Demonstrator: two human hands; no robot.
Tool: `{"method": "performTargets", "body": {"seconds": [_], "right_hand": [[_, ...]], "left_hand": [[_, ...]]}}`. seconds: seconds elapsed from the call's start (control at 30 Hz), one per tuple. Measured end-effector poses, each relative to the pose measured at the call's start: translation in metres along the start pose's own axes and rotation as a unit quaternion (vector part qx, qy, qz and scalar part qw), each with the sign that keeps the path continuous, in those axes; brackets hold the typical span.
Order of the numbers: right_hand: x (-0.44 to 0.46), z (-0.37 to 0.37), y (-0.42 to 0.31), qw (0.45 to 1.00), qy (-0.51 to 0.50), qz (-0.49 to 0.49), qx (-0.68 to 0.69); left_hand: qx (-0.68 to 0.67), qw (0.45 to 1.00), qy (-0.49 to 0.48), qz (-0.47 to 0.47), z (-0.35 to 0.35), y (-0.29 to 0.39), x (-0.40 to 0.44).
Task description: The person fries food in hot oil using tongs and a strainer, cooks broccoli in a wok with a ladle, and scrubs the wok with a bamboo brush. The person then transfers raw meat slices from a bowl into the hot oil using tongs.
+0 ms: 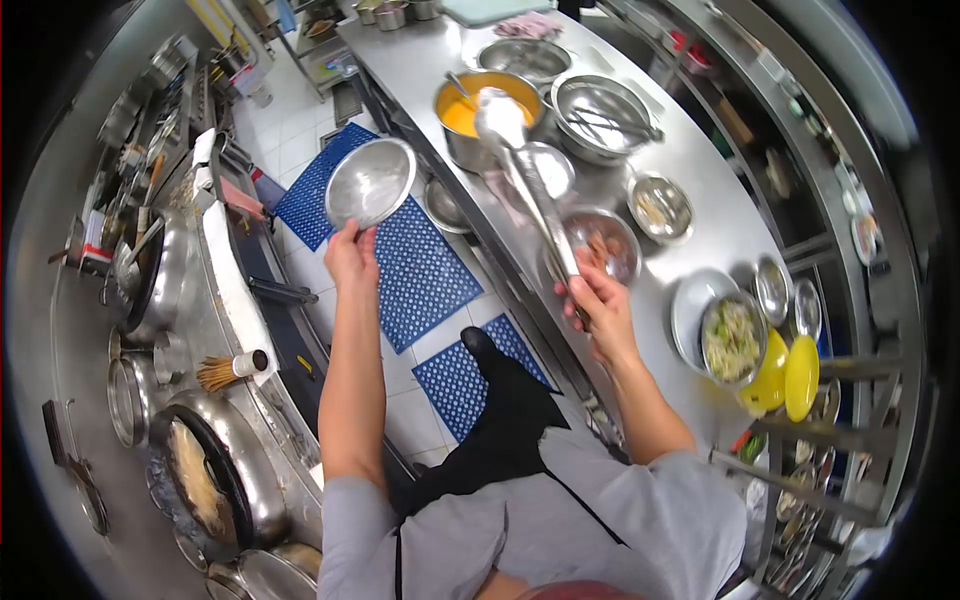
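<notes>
My left hand (352, 255) is closed on the rim of a metal bowl (372, 180), held over the aisle and tilted with its inside toward me. In my right hand (597, 308) is the handle of a long metal ladle (540, 200). Its head, at the far end, carries something white or catches bright glare; I cannot tell which. That head is in front of a steel pot (470, 150) of orange liquid, which has a utensil standing in it. Below my right hand, partly hidden, sits a metal bowl (622, 243) with reddish-brown pieces.
On the right counter (690, 310) are a strainer bowl with tongs (600, 118), a bowl of chopped greens (733, 338) and yellow containers (800, 378). A wok (195, 470) with pale liquid stands on the left range, near a bamboo brush (232, 370). Blue mats (425, 275) cover the floor.
</notes>
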State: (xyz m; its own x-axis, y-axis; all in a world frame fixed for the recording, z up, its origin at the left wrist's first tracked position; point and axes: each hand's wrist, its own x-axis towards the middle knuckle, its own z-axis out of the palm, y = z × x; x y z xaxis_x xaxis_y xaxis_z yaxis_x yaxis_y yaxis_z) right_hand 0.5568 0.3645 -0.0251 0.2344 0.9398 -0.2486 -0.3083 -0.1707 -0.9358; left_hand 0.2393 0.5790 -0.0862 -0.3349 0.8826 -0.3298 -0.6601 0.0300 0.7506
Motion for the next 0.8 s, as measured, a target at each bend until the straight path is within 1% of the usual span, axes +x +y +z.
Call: {"method": "performTargets", "body": {"seconds": [0.07,0.17,0.27,0.37,0.4,0.43,0.47,0.5,0.53,0.57,0.63,0.67,0.7,0.73,0.8], "right_hand": [[0.027,0.01,-0.013,1.0,0.008,0.009,0.018],[0.065,0.022,-0.021,0.999,-0.006,-0.002,0.051],[0.087,0.031,-0.029,1.0,0.001,-0.008,0.03],[0.1,0.035,-0.034,1.0,-0.015,-0.009,0.01],[0.1,0.035,-0.032,1.0,0.02,-0.024,0.004],[0.1,0.036,-0.028,0.999,0.041,-0.034,-0.002],[0.121,0.051,-0.024,1.0,-0.002,-0.018,-0.016],[0.125,0.058,-0.023,0.999,-0.034,-0.007,0.01],[0.133,0.071,-0.022,0.998,-0.059,0.014,0.022],[0.137,0.086,-0.023,0.996,-0.078,0.026,0.036],[0.142,0.122,-0.018,0.987,-0.139,0.063,0.054],[0.144,0.142,-0.013,0.981,-0.168,0.079,0.054],[0.144,0.161,-0.007,0.975,-0.194,0.093,0.053],[0.144,0.188,-0.001,0.968,-0.223,0.108,0.036],[0.145,0.233,0.013,0.948,-0.29,0.127,-0.011]], "left_hand": [[0.038,0.999,-0.006,0.022,0.041,-0.004,0.036],[0.095,0.994,-0.003,0.048,0.089,-0.021,0.101],[0.065,0.997,-0.012,0.03,0.13,-0.045,0.16],[0.108,0.994,-0.026,0.014,0.163,-0.074,0.206],[0.118,0.991,-0.054,-0.027,0.173,-0.081,0.215],[0.111,0.983,-0.136,-0.053,0.186,-0.07,0.2],[0.191,0.967,-0.167,-0.018,0.166,-0.091,0.22],[0.267,0.944,-0.192,0.022,0.148,-0.112,0.243],[0.154,0.982,-0.095,-0.06,0.156,-0.104,0.22],[0.206,0.974,-0.085,-0.03,0.148,-0.084,0.19],[0.168,0.979,-0.101,-0.062,0.099,-0.069,0.142],[0.187,0.97,-0.124,-0.09,0.06,-0.059,0.116],[0.183,0.969,-0.124,-0.107,0.013,-0.066,0.096],[0.225,0.959,-0.108,-0.131,-0.036,-0.063,0.074],[0.278,0.939,0.001,-0.205,-0.113,-0.045,0.013]]}}
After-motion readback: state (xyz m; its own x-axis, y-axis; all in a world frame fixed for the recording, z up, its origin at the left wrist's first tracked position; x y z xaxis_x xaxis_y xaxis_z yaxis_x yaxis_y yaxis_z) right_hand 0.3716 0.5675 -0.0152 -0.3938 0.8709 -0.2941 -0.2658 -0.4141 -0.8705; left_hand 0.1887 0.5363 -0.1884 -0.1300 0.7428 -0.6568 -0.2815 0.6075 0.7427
